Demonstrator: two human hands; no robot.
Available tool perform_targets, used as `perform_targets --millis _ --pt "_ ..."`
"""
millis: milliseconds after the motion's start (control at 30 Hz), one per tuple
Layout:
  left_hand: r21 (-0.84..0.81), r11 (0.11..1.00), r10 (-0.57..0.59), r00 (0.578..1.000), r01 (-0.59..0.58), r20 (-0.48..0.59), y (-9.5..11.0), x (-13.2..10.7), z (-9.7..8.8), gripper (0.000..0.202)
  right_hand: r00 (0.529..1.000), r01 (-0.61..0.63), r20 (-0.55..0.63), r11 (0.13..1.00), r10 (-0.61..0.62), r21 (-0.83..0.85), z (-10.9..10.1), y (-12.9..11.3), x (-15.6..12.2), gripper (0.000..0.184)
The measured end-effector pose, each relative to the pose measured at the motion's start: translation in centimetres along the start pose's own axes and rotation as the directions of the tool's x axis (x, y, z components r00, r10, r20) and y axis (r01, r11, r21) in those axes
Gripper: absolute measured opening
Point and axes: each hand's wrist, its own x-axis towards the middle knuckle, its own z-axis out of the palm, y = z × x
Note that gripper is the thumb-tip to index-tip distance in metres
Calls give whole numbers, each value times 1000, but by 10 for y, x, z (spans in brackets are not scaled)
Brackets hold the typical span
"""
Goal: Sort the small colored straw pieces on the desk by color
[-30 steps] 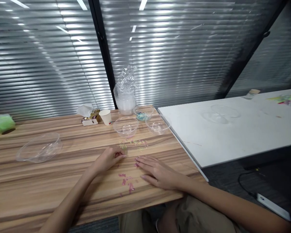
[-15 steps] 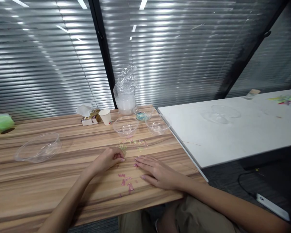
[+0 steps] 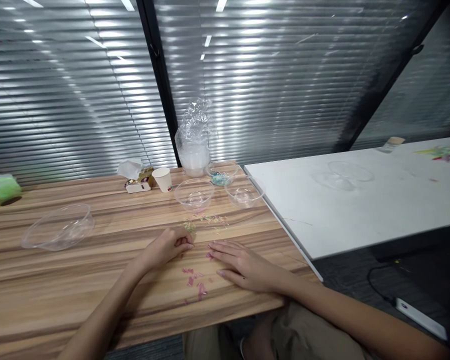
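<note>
My left hand [image 3: 173, 244] rests on the wooden table with its fingers curled and pressed together; whatever they hold, if anything, is hidden. Flat on the wood lies my right hand [image 3: 243, 264], fingers stretched out, a small pink scrap [image 3: 209, 255] at its fingertips. Between and below the hands several pink scraps [image 3: 201, 289] are scattered. Just beyond my left hand sits a small cluster of yellow-green bits [image 3: 189, 226]. Farther off is a strip of mixed pink and yellow bits [image 3: 213, 219].
Clear plastic bowls [image 3: 194, 206] stand behind the scraps, one bowl [image 3: 219, 178] holding blue-green bits. Beyond are a paper cup [image 3: 162, 180], a tissue pack [image 3: 138, 186] and a bagged stack [image 3: 195, 157]. Another clear bowl [image 3: 58, 245] lies left. A white table [image 3: 296, 200] adjoins at right.
</note>
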Motion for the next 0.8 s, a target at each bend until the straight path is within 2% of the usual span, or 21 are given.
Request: perform_targets --millis 800 --pt "1 1000 20 1000 -20 -4 1 0 1 21 1000 3 -10 1000 -3 6 1 1 0 46"
